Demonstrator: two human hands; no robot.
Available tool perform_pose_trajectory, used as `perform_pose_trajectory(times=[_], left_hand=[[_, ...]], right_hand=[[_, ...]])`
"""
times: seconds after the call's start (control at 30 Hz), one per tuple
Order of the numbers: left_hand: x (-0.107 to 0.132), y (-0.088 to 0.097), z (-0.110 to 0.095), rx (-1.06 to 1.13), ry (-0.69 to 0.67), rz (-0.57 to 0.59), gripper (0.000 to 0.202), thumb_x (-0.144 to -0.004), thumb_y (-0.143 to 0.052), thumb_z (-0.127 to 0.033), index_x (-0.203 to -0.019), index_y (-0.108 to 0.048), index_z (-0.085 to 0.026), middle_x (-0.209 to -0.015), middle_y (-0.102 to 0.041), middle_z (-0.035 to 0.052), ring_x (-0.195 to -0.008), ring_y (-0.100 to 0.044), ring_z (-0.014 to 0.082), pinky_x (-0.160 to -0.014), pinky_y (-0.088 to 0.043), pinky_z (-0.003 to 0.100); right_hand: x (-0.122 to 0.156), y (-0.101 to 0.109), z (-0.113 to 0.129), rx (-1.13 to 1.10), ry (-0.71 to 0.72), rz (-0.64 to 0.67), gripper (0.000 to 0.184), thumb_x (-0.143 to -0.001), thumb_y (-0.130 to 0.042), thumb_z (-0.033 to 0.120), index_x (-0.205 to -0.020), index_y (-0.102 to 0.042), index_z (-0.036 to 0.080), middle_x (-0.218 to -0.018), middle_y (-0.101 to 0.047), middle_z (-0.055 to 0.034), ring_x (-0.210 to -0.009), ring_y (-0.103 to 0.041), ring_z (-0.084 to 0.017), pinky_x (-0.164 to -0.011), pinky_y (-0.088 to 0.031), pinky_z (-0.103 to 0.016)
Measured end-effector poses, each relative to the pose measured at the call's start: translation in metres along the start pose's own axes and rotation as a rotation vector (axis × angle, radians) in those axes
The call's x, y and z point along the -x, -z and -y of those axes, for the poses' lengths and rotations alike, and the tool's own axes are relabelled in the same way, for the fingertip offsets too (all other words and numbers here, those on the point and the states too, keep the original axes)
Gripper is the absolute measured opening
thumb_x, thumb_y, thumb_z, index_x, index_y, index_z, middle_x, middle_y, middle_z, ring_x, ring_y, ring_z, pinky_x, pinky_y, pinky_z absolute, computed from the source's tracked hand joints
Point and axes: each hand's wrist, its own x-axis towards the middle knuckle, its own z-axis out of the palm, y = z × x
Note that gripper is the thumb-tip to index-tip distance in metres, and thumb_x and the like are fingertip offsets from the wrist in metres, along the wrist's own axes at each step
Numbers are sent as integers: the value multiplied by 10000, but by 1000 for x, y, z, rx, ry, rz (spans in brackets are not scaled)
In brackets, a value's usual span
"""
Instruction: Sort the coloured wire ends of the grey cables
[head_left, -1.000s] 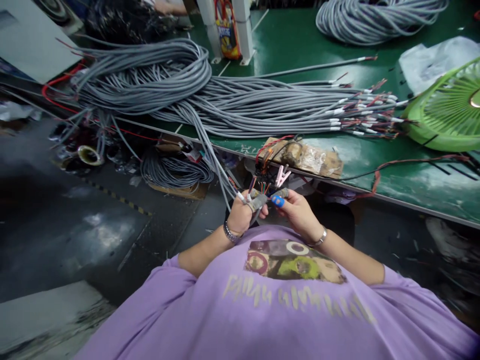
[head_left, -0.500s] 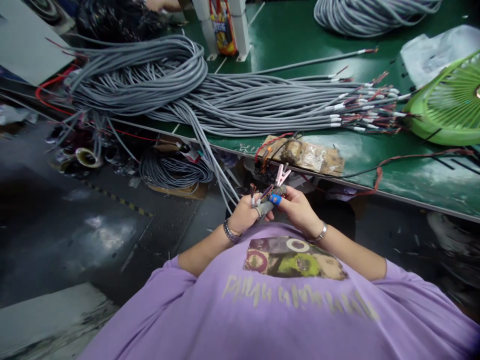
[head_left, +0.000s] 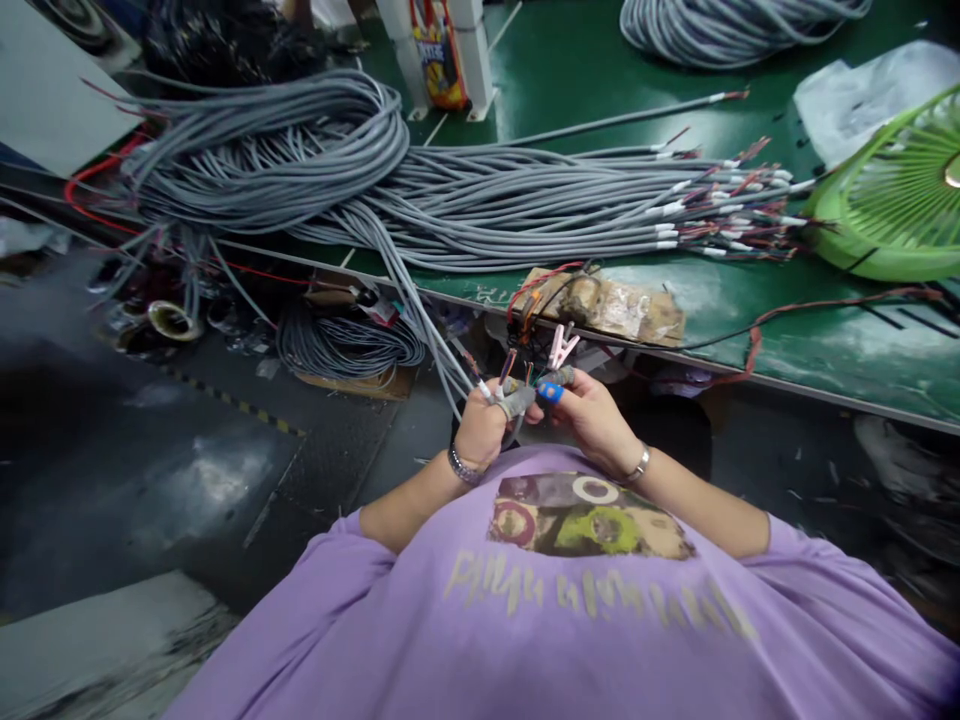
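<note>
Grey cables (head_left: 417, 292) hang over the desk's (head_left: 817, 362) near edge into my left hand (head_left: 481, 428), fingers closed on them. Right hand (head_left: 601, 420) meets it at the coloured wires (head_left: 529, 375); can't tell if its fingers grip. Forearms angle inward, fingertips nearly together. I'd brace left, handle wires singly.

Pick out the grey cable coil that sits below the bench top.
The lowest coil, on the cardboard left of the left hand. It alone sits lower than the green bench; the big left coil and the far right coil lie on top.
</note>
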Motion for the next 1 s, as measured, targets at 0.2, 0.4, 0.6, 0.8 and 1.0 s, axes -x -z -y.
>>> perform_pose_trajectory(times=[0.2, 0.4, 0.6, 0.8, 1.0], left_hand=[[-1, 2, 2, 18, -54, -17, 332, -722, -746, -414, -566, -622, -148, -521, -640, 26, -484, -542, 98, -539, -423, 230], [-1, 5, 6, 28, -90, 29, 282, -736, -723, -329, -557, -601, -149, -505, -607, 8, -472, -507, 87, -525, -377, 232], [-5, 7, 1, 80, -24, 166, 301, -690, -745, -339, -532, -572, -150, -452, -570, -3, -415, -467, 71, -484, -328, 226], [-10, 2, -8, 87, 13, 254, 311, -671, -752, -342, -516, -566, -146, -428, -553, -2, -394, -450, 69, -455, -295, 226], [-17, -2, -7, 57, 56, 277, 326, -662, -763, -378, -535, -573, -146, -421, -551, -1, -384, -449, 72, -452, -308, 226]], right_hand=[[-3, 4, -3, 35, 5, -85, 342, -617, -855, 390, -726, -611, 178, -594, -568, 45, -496, -426, -73, -481, -318, -231], [1, 12, -1, 21, -18, -11, 307, -636, -844, 383, -791, -686, 170, -630, -580, 35, -511, -417, -64, -494, -329, -223], [-5, 31, 5, -201, -169, 21, 444, -700, -748, 614, -750, -646, 185, -699, -630, -12, -564, -518, -102, -529, -460, -242], [-33, 37, 3, -185, -153, -28, 493, -777, -659, 673, -783, -646, 180, -738, -652, -21, -541, -515, -81, -504, -448, -211], [-48, 30, -5, -113, 18, 1, 537, -749, -651, 717, -786, -677, 182, -710, -612, -3, -554, -493, -84, -538, -442, -234]])
